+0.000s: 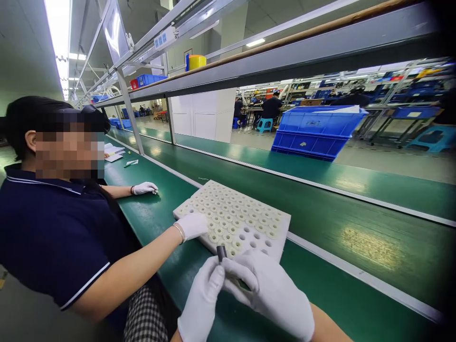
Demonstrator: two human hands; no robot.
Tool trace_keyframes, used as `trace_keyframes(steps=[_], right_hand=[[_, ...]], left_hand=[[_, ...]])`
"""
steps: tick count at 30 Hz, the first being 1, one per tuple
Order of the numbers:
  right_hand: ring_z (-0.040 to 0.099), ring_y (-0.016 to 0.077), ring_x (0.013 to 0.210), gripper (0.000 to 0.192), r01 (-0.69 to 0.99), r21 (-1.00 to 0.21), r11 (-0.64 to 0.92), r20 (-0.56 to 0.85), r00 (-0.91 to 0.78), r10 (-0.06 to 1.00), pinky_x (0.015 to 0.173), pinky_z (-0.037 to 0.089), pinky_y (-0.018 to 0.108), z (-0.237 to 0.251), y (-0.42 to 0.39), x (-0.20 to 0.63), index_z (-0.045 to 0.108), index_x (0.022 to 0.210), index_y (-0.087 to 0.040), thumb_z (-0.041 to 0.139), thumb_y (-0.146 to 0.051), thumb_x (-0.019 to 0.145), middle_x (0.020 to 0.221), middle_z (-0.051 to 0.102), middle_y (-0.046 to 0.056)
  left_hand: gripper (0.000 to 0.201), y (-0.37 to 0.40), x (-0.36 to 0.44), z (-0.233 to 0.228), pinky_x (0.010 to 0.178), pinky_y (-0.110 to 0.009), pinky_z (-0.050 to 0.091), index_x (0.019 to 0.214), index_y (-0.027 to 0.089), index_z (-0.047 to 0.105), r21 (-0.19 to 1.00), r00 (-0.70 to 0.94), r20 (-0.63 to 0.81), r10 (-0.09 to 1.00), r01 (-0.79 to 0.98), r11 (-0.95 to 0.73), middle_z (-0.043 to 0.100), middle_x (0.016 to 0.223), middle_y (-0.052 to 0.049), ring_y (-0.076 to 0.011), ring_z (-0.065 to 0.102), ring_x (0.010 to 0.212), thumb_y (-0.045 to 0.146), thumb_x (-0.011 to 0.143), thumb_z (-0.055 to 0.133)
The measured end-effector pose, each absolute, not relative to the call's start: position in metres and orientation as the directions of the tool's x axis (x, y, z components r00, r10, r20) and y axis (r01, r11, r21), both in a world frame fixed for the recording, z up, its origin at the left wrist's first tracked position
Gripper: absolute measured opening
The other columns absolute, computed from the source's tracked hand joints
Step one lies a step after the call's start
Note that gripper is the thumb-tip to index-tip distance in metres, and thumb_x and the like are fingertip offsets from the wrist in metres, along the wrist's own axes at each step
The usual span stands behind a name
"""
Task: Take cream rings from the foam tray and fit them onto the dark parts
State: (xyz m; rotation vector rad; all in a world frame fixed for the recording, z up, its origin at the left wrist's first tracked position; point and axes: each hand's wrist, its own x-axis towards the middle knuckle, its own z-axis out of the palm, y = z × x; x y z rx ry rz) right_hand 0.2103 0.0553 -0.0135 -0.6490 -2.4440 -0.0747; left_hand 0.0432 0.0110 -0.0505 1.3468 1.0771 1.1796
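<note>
In white gloves, my left hand [202, 300] and my right hand [272, 290] meet at the near edge of a white foam tray. Between their closed fingertips stands a small dark cylinder [221, 252], its lower end hidden by the fingers. The tray [283, 232] has rows of holes. Pale ring-shaped parts [228, 216] sit over most of them, while several bare holes show toward the right near corner. A co-worker's gloved hand [192, 226] touches the tray's left side.
The co-worker [53, 228] sits close on my left, the other gloved hand [145, 188] resting on the green bench. A green conveyor belt [313, 199] runs beyond the tray. Stacked blue crates [317, 130] stand past it. Papers [114, 156] lie further left; a metal shelf [221, 78] spans overhead.
</note>
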Motion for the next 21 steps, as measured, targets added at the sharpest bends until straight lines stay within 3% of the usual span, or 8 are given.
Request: trace_keyframes(steps=[3,6,8,11,13,17,19,21], right_hand=[[0.064,0.0143,0.078,0.023,0.464,-0.264,0.846,0.616,-0.594,0.518,0.070,0.051,0.026,-0.012,0.056,0.220,0.050,0.118,-0.024,0.057,-0.029,0.097,0.094,0.067,0.002],[0.067,0.0151,0.084,0.035,0.488,-0.419,0.765,0.597,-0.487,0.638,0.074,0.054,0.027,-0.014,0.057,0.227,0.049,0.128,-0.026,0.060,-0.032,0.095,0.102,0.069,0.004],[0.068,0.0156,0.087,0.042,0.460,-0.534,0.709,0.477,-0.529,0.702,0.077,0.055,0.027,-0.015,0.057,0.228,0.052,0.132,-0.025,0.062,-0.031,0.092,0.105,0.070,0.004],[0.068,0.0141,0.082,0.031,0.420,-0.699,0.579,0.272,-0.593,0.758,0.074,0.055,0.025,-0.013,0.053,0.226,0.063,0.119,-0.026,0.061,-0.028,0.088,0.096,0.071,0.000],[0.068,0.0142,0.078,0.024,0.392,-0.761,0.517,0.236,-0.575,0.783,0.071,0.056,0.025,-0.011,0.051,0.225,0.065,0.109,-0.023,0.060,-0.028,0.086,0.092,0.071,0.001],[0.070,0.0177,0.078,0.024,0.296,-0.845,0.446,0.225,-0.560,0.797,0.069,0.058,0.028,-0.009,0.050,0.225,0.062,0.104,-0.017,0.058,-0.032,0.085,0.089,0.072,0.006],[0.071,0.0193,0.080,0.026,0.248,-0.869,0.427,0.227,-0.568,0.791,0.069,0.059,0.029,-0.010,0.049,0.226,0.062,0.106,-0.017,0.057,-0.032,0.085,0.091,0.072,0.008],[0.071,0.0189,0.079,0.026,0.229,-0.878,0.421,0.227,-0.575,0.786,0.069,0.059,0.029,-0.010,0.049,0.226,0.064,0.106,-0.018,0.057,-0.029,0.084,0.091,0.072,0.007]], left_hand=[[0.036,0.008,0.037,-0.032,0.098,-0.034,0.050,0.120,0.013,0.059,0.998,0.169,0.065,0.983,-0.035,-0.060,0.064,0.114,-0.011,-0.0193,0.062,0.104,0.040,0.097,0.053],[0.021,0.005,0.033,-0.024,0.087,-0.031,0.050,0.105,0.015,0.064,0.956,0.099,0.130,0.987,0.252,-0.151,0.063,0.098,-0.005,-0.0160,0.061,0.090,0.023,0.086,0.062],[0.019,0.002,0.033,-0.024,0.085,-0.030,0.050,0.100,0.016,0.065,0.892,0.091,0.218,0.972,0.384,-0.236,0.062,0.095,-0.004,-0.0148,0.060,0.087,0.017,0.081,0.063],[0.020,-0.002,0.033,-0.024,0.086,-0.031,0.052,0.102,0.017,0.064,0.834,0.090,0.321,0.943,0.445,-0.326,0.061,0.098,-0.005,-0.0153,0.061,0.090,0.020,0.083,0.064],[0.028,-0.004,0.031,-0.024,0.088,-0.032,0.052,0.109,0.018,0.064,0.837,0.045,0.305,0.951,0.463,-0.290,0.062,0.102,-0.006,-0.0171,0.062,0.095,0.021,0.081,0.067],[0.065,-0.006,0.026,-0.024,0.099,-0.036,0.050,0.137,0.017,0.052,0.953,0.046,0.153,0.987,0.257,-0.160,0.063,0.114,-0.010,-0.0216,0.062,0.106,0.040,0.080,0.074],[0.064,-0.005,0.026,-0.023,0.091,-0.033,0.052,0.137,0.014,0.051,0.993,0.157,0.091,0.983,0.066,-0.102,0.065,0.106,-0.010,-0.0194,0.065,0.096,0.052,0.087,0.066],[0.056,-0.003,0.027,-0.023,0.075,-0.026,0.053,0.123,0.010,0.058,0.997,0.250,0.048,0.967,-0.071,-0.031,0.064,0.091,-0.009,-0.0142,0.065,0.077,0.057,0.092,0.059]])
